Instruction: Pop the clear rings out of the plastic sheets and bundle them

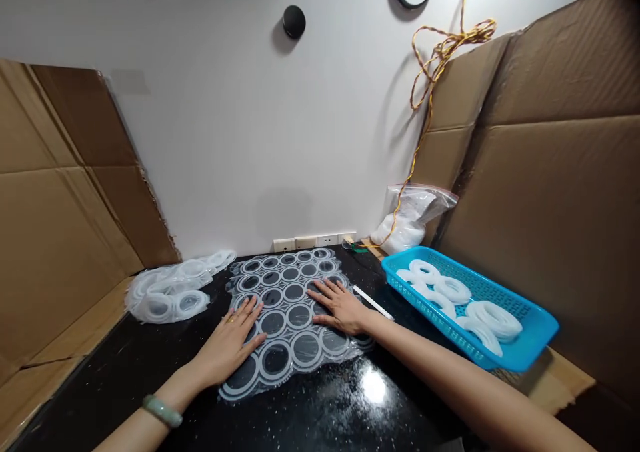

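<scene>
My left hand (227, 342) lies flat on a translucent sheet of ring shapes (287, 319), fingers spread, with a green bangle (163, 411) on the wrist and a gold ring on one finger. My right hand (340, 307) presses flat on the sheet's right side, also holding nothing. The sheet lies on a glossy black speckled table (320, 412), and both hands cover part of it. A thin white stick (373, 302) lies just beyond my right fingers. Stacked white rings (173, 289) lie at the left of the sheet.
A blue plastic basket (537, 325) holding coils of white rings (493, 322) stands at the right. Behind it are a zip bag of white material (410, 219) and a yellow twisted cable (440, 59). Cardboard panels (65, 205) line both sides; wall sockets (315, 241) sit behind.
</scene>
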`<state>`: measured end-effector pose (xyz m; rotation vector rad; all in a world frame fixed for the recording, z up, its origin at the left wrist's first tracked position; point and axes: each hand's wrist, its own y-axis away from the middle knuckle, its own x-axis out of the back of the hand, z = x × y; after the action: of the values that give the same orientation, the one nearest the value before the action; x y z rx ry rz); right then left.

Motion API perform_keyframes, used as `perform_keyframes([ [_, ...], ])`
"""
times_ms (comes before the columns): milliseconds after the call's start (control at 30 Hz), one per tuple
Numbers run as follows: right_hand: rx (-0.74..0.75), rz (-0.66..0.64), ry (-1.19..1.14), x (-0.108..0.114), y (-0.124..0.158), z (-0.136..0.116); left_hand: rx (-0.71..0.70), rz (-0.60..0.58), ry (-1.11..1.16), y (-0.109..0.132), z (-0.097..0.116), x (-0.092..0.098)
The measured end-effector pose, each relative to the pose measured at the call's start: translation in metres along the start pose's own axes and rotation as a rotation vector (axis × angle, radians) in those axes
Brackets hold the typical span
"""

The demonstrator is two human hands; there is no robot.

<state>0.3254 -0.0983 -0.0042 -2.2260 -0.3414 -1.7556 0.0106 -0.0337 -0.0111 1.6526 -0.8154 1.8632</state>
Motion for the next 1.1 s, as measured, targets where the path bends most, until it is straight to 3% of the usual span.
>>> perform_keyframes([
  [367,-0.07,0.0,0.009,0.005,0.057,0.006,0.108,0.012,0.008,0.069,-0.023,0.007],
  [533,-0.113,0.027,0.045,0.017,0.077,-0.005,0.216,-0.033,-0.032,0.074,-0.035,0.014],
  [667,-0.287,0.164,0.288,0.032,0.074,-0.006,0.281,-0.026,-0.035,0.046,-0.02,0.027],
  [800,-0.509,0.106,0.416,0.031,0.065,0.003,-0.019,-0.07,0.066,-0.005,0.027,0.031],
  [933,-0.58,0.073,0.418,0.03,0.062,0.007,-0.234,-0.093,0.132,-0.071,0.075,0.021],
  [1100,-0.59,0.112,0.404,0.033,0.063,0.009,-0.229,-0.09,0.166,-0.136,0.108,-0.005],
])
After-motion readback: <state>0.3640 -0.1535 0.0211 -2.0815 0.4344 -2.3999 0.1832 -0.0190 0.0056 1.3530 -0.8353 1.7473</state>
